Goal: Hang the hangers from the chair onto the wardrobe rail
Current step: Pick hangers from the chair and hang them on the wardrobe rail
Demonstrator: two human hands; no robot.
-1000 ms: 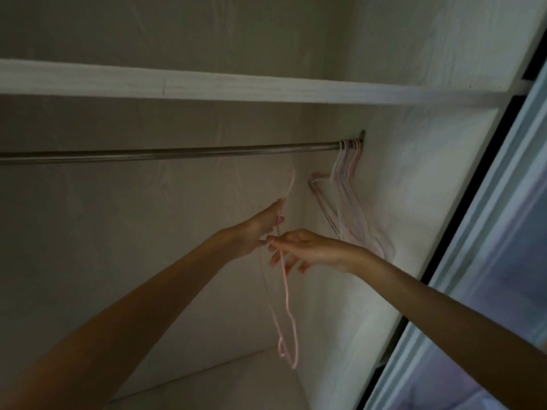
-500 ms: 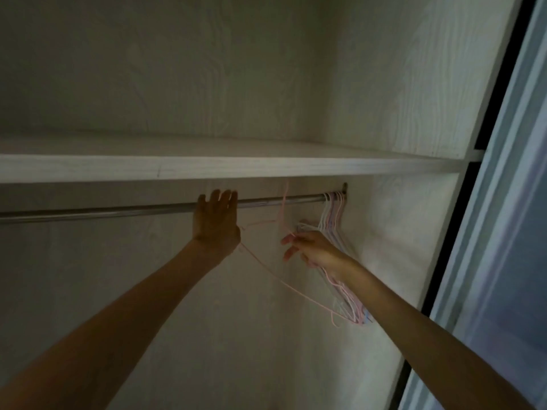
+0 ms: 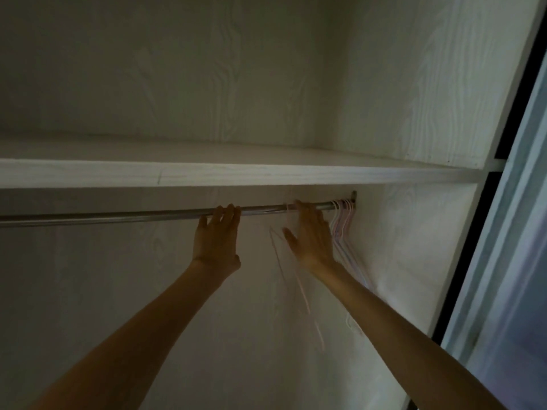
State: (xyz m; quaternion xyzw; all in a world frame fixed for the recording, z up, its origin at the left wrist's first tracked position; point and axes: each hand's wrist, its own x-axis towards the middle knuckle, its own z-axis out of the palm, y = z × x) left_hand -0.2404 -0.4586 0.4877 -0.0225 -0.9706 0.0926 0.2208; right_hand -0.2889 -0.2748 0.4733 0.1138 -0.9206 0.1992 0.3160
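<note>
Thin pink wire hanger (image 3: 299, 279), motion-blurred, hangs from the round silver metal wardrobe rail (image 3: 118, 216) between two raised hands.

Left hand (image 3: 217, 236) curls its fingers over the rail; right hand (image 3: 310, 235) reaches the rail, fingers extended, grip unclear. Pastel hangers (image 3: 343, 223) cluster by the pale wood-grain side wall (image 3: 414, 247), under a white shelf (image 3: 236, 173).

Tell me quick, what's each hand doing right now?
Left hand: fingers hooked over the rail.
Right hand: open, fingers on the rail beside a blurred hanger.

the round metal wardrobe rail (image 3: 118, 216) is dull silver-grey. the thin wire hangers (image 3: 343, 223) bunched at its end are pale pink, white and light blue. the flat wooden shelf (image 3: 207, 173) and the wardrobe side panel (image 3: 429, 84) are off-white with a wavy wood-grain pattern.
</note>
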